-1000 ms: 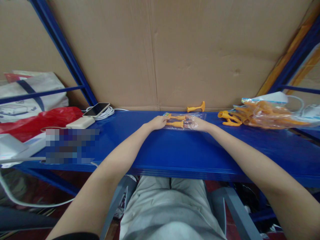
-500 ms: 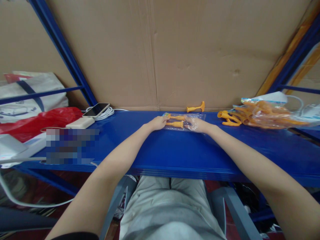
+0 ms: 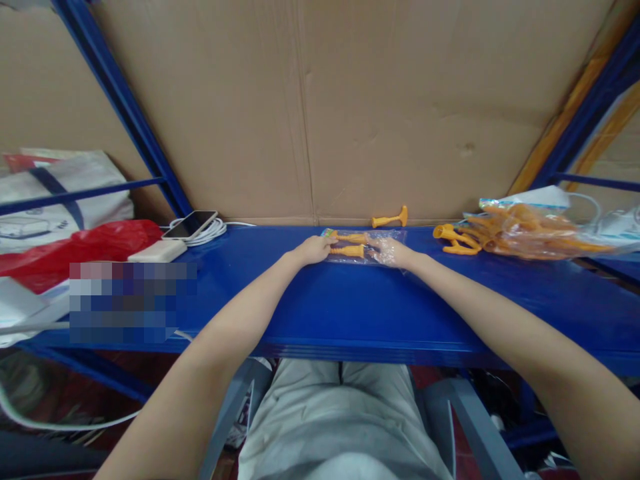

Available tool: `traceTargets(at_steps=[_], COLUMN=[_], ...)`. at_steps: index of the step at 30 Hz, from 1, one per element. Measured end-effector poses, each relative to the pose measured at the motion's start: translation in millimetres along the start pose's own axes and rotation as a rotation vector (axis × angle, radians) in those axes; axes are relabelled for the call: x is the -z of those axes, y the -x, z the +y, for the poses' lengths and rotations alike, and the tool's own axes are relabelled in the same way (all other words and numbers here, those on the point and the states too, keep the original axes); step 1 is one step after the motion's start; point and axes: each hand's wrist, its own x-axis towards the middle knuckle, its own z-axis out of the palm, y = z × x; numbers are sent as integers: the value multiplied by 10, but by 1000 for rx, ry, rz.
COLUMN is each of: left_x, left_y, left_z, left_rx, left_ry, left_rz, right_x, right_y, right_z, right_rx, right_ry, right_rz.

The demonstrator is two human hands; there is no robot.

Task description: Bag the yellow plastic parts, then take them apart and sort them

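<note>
Clear bag (image 3: 357, 259): pinched in left hand (image 3: 314, 249), cannot tell right hand (image 3: 393, 253) closure; likely settling orange parts (image 3: 347, 251), next needing steady hold.

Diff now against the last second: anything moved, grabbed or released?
No visible grab or release. The view shifted slightly, so the scene sits a touch lower and the dark sleeve edge has left the frame. Unchanged: left hand and right hand at the clear bag, loose orange piece by the cardboard. Any finger shift is too small to tell.
</note>
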Motion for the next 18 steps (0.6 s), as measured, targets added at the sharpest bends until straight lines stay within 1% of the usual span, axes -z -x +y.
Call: traceTargets(at_steps=[2, 4, 5, 6, 8, 9, 11, 13, 14, 16, 18], left_x=[28, 58, 72, 84, 97, 98, 94, 88, 87, 89, 94], left_y=[19, 40, 50, 58, 70, 73, 75, 74, 74, 76, 79], left_z=[-3, -6, -8, -12, -28, -41, -75, -113, -130, -155, -166], left_rx=[13, 27, 36, 46, 75, 91, 119, 134, 137, 139, 139], left_ry=[1, 8, 11, 16, 24, 26, 22, 12, 14, 37, 70], left_rz=[2, -7, -11, -13, -7, -2, 14, 33, 38, 39, 29], right_x=[63, 191, 275, 368, 556, 639, 763, 813, 811, 767, 695], right_y=[-38, -96, -133, -174, -262, -305, -374, -416, -428, -439, -452], right_z=[-19, -16, -2, 18, 76, 111, 188, 263, 296, 350, 389], right_rx=[13, 14, -14, -83, -254, -355, -510, -578, -592, -612, -640], right_ry=[-64, -152, -196, -229, -271, -247, -106, 75, 146, 240, 290], right_rz=[-30, -93, -136, -171, -180, -137, 22, 172, 218, 244, 198])
